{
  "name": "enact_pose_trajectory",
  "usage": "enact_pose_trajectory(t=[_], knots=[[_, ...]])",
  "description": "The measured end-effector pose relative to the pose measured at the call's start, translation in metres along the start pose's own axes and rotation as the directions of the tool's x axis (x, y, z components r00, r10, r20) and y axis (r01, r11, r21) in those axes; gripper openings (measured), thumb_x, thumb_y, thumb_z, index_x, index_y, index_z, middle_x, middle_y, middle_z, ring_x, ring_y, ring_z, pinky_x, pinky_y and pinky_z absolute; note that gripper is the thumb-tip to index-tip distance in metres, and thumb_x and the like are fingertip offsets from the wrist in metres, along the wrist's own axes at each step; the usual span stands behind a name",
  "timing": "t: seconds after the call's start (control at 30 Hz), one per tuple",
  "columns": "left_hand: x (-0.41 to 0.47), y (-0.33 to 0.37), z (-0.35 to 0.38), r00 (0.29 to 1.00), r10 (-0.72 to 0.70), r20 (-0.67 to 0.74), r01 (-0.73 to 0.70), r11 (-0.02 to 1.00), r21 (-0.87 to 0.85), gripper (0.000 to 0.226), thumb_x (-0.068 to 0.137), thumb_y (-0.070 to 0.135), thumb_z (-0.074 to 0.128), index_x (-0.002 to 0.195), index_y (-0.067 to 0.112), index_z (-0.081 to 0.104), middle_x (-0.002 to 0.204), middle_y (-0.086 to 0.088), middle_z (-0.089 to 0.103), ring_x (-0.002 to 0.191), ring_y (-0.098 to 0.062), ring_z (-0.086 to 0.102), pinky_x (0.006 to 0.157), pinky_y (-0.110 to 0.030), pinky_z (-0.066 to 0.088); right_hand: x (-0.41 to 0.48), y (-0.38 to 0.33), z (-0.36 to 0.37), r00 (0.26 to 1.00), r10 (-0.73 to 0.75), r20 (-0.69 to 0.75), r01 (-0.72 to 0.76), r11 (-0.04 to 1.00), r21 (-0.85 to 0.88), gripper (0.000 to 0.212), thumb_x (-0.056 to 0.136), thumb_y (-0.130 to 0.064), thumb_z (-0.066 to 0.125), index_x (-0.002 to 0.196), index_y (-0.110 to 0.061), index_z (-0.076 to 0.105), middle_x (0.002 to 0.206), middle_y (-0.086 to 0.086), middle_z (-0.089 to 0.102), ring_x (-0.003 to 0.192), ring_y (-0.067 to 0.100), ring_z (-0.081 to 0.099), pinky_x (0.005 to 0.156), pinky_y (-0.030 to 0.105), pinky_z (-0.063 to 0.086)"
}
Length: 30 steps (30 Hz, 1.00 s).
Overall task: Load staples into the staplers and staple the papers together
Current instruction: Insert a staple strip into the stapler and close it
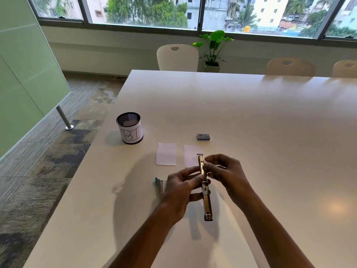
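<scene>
My left hand [179, 188] grips the opened stapler [206, 200] at its middle, above the table [270, 132]. My right hand [224, 171] pinches its upper arm. If my hold loosens, the sprung arm could snap onto my fingertips [208, 165]. The papers [166, 153] lie at twelve o'clock.

Our left hand [178, 187] and right hand [226, 174] meet above the table [270, 132], both gripping an open stapler [206, 192] that fills the gap between them. A second stapler [160, 185] lies just left of our left hand. Just beyond our hands a left paper [166, 154] and a right paper [190, 154] lie flat and low. Farther beyond sit a staple box [203, 136] and, off left, a tall mesh cup [130, 130]. Right of our right hand the tabletop is bare.
</scene>
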<state>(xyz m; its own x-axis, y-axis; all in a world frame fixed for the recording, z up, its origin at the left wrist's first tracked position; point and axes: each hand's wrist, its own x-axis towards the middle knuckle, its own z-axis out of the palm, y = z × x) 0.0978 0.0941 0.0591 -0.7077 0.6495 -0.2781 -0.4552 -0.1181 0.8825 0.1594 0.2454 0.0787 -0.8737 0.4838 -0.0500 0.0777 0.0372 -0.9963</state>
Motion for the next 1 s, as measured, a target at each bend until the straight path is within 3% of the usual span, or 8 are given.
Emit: enact_pose_trajectory(t=[0.17, 0.33, 0.5, 0.6, 0.67, 0.8, 0.93, 1.0], knots=[[0.001, 0.008, -0.007, 1.000, -0.013, -0.007, 0.013, 0.999, -0.048, 0.026, 0.093, 0.005, 0.064, 0.117, 0.014, 0.071, 0.106, -0.015, 0.077, 0.100, -0.030, 0.074, 0.076, -0.046, 0.062, -0.015, 0.006, -0.003, 0.978, -0.198, 0.062, 0.207, 0.921, -0.330, 0.022, 0.091, -0.004, 0.068, 0.108, -0.017, 0.073, 0.108, -0.006, 0.073, 0.097, 0.007, 0.071, 0.085, 0.032, 0.061], [0.003, 0.017, -0.011, 0.999, -0.010, -0.049, 0.006, 0.996, -0.094, 0.031, 0.093, 0.002, 0.064, 0.123, 0.010, 0.065, 0.105, -0.016, 0.076, 0.097, -0.030, 0.075, 0.072, -0.042, 0.062, -0.033, 0.019, -0.008, 0.877, -0.398, 0.269, 0.471, 0.821, -0.322, 0.038, 0.087, -0.005, 0.073, 0.122, -0.021, 0.071, 0.133, -0.008, 0.063, 0.116, 0.008, 0.065, 0.084, 0.025, 0.059], [0.002, 0.022, -0.011, 0.998, -0.037, -0.059, 0.028, 0.988, -0.150, 0.031, 0.094, 0.000, 0.062, 0.123, 0.009, 0.065, 0.103, -0.021, 0.076, 0.095, -0.030, 0.076, 0.066, -0.037, 0.062, -0.038, 0.022, -0.003, 0.844, -0.452, 0.290, 0.530, 0.787, -0.316, 0.042, 0.082, -0.025, 0.083, 0.121, -0.032, 0.071, 0.141, -0.013, 0.056, 0.115, 0.011, 0.066, 0.081, 0.027, 0.059], [-0.001, 0.021, -0.011, 0.996, -0.052, -0.069, 0.039, 0.984, -0.176, 0.032, 0.093, 0.000, 0.062, 0.123, 0.010, 0.066, 0.105, -0.017, 0.076, 0.096, -0.029, 0.075, 0.069, -0.038, 0.062, -0.033, 0.017, -0.001, 0.848, -0.478, 0.227, 0.524, 0.818, -0.236, 0.031, 0.084, -0.024, 0.080, 0.114, -0.028, 0.074, 0.131, -0.009, 0.063, 0.111, 0.018, 0.068, 0.082, 0.033, 0.060], [-0.004, 0.020, -0.010, 0.996, -0.068, -0.051, 0.056, 0.975, -0.215, 0.033, 0.093, -0.001, 0.062, 0.124, 0.010, 0.066, 0.107, -0.017, 0.076, 0.099, -0.031, 0.075, 0.071, -0.039, 0.062, -0.027, 0.011, -0.001, 0.866, -0.470, 0.171, 0.496, 0.850, -0.175, 0.023, 0.086, -0.021, 0.077, 0.109, -0.025, 0.076, 0.121, -0.007, 0.067, 0.108, 0.019, 0.069, 0.082, 0.030, 0.059], [-0.007, 0.014, -0.006, 0.995, -0.091, -0.035, 0.079, 0.965, -0.251, 0.025, 0.096, 0.005, 0.061, 0.118, 0.009, 0.071, 0.109, -0.020, 0.075, 0.100, -0.035, 0.074, 0.073, -0.040, 0.062, -0.012, 0.000, 0.003, 0.931, -0.344, 0.123, 0.358, 0.925, -0.124, 0.015, 0.089, -0.018, 0.073, 0.103, -0.017, 0.076, 0.117, -0.003, 0.068, 0.110, 0.020, 0.067, 0.085, 0.032, 0.059], [-0.010, 0.008, -0.001, 0.996, -0.092, -0.010, 0.087, 0.967, -0.240, 0.025, 0.092, 0.010, 0.066, 0.116, 0.012, 0.073, 0.109, -0.019, 0.075, 0.100, -0.037, 0.073, 0.074, -0.042, 0.062, -0.005, -0.005, 0.007, 0.969, -0.231, 0.090, 0.243, 0.958, -0.150, 0.023, 0.087, -0.028, 0.071, 0.109, -0.022, 0.076, 0.126, -0.013, 0.064, 0.119, -0.004, 0.057, 0.083, 0.012, 0.052], [-0.012, 0.007, 0.000, 0.997, -0.077, -0.005, 0.074, 0.971, -0.228, 0.036, 0.079, 0.014, 0.075, 0.115, 0.014, 0.073, 0.109, -0.018, 0.076, 0.100, -0.036, 0.074, 0.074, -0.041, 0.062, -0.005, -0.003, 0.009, 0.980, -0.185, 0.076, 0.193, 0.972, -0.130, 0.028, 0.086, -0.035, 0.072, 0.112, -0.025, 0.076, 0.130, -0.015, 0.061, 0.122, -0.007, 0.053, 0.091, 0.016, 0.046]])
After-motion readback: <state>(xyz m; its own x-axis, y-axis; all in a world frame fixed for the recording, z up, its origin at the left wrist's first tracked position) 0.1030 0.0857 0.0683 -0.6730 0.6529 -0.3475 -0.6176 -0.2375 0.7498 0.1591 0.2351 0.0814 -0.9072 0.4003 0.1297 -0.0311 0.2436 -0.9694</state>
